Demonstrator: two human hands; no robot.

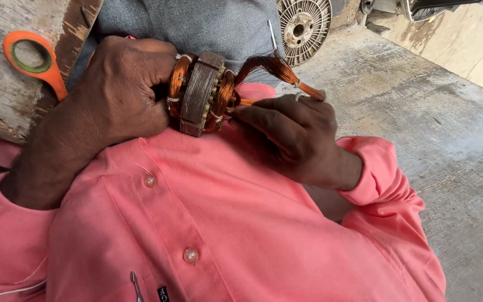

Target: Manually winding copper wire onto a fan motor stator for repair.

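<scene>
Left hand: your left hand (115, 92) is clenched around the left side of the motor stator (199, 92), fingers curled in against its winding; it holds the piece up against your chest.
Right hand: your right hand (292, 131) sits just right of the stator, fingertips pinched on the copper wire bundle (272, 70) where it leaves the core.
Stator: a ring of stacked grey-brown steel laminations, seen edge-on and tilted, with orange copper coils bulging from both faces. It lies in the middle of the view, above your shirt front, between the two hands.
Wire bundle: a loop of fine reddish copper strands arches up and to the right from the stator, then narrows to a bound tip above your right knuckles.
Shirt: your pink buttoned shirt (213, 223) fills the near part of the view; two buttons show, and both sleeves come to the wrists.
Scissors: an orange scissor handle (32, 53) with a green inner ring lies at the far left on a worn wooden plank (1, 100), well apart from the stator.
Fan cover: a round slotted metal disc (304, 27) stands at the far side, beyond the wire loop.
Floor: rough grey concrete floor (420, 123) stretches along the right.
</scene>
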